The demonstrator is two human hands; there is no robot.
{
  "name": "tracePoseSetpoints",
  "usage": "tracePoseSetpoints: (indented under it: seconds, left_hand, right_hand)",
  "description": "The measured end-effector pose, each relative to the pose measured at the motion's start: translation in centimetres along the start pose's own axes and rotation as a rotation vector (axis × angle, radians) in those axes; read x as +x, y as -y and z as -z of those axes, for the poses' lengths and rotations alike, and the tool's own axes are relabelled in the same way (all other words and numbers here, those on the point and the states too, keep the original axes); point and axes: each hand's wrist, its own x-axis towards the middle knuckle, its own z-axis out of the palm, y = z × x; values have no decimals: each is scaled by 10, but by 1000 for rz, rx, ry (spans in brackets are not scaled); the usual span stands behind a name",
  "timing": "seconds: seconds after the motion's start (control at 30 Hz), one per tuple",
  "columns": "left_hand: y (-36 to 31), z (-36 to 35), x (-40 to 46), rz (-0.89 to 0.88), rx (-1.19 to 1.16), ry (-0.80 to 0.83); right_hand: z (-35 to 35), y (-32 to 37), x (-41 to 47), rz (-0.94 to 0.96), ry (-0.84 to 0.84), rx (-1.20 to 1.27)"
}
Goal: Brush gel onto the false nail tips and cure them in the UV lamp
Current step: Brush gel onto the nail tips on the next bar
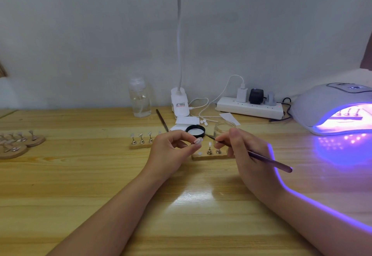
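My left hand [173, 148] pinches a false nail tip [198, 141] on its small stand, lifted just above the table. My right hand [241, 149] grips a thin purple-handled brush [269, 162], its tip pointing left toward that nail. Between my hands lies a small wooden strip [209, 156] carrying two metal stands, one topped with a nail tip [210, 144]. A second wooden strip [141, 145] with three tipped stands sits to the left. The UV lamp [330, 106] at the right glows purple, with a strip of nail tips inside it. An open gel jar [223, 130] and its black lid [195, 131] stand behind my hands.
Round wooden bases with several more nail stands [18, 142] lie at the far left. At the back stand a clear pump bottle [140, 99], a desk lamp's clip base [180, 102], a power strip [249, 107] with cables, paper slips and a spare tool [162, 120].
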Motion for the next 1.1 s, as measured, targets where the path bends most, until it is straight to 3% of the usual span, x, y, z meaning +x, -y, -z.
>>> tracePoseSetpoints:
  seconds: [0.17, 0.27, 0.67, 1.1]
  left_hand:
    - [1, 0, 0, 17, 11, 11]
    - [1, 0, 0, 33, -9, 24]
    - [0, 1, 0, 55, 26, 6]
    - [1, 0, 1, 76, 43, 17]
  right_hand:
    - [-1, 0, -2, 74, 82, -100]
    - [-1, -2, -3, 38, 63, -10]
    - [-2, -3, -1, 87, 44, -82]
    - [-3, -4, -2, 1, 74, -29]
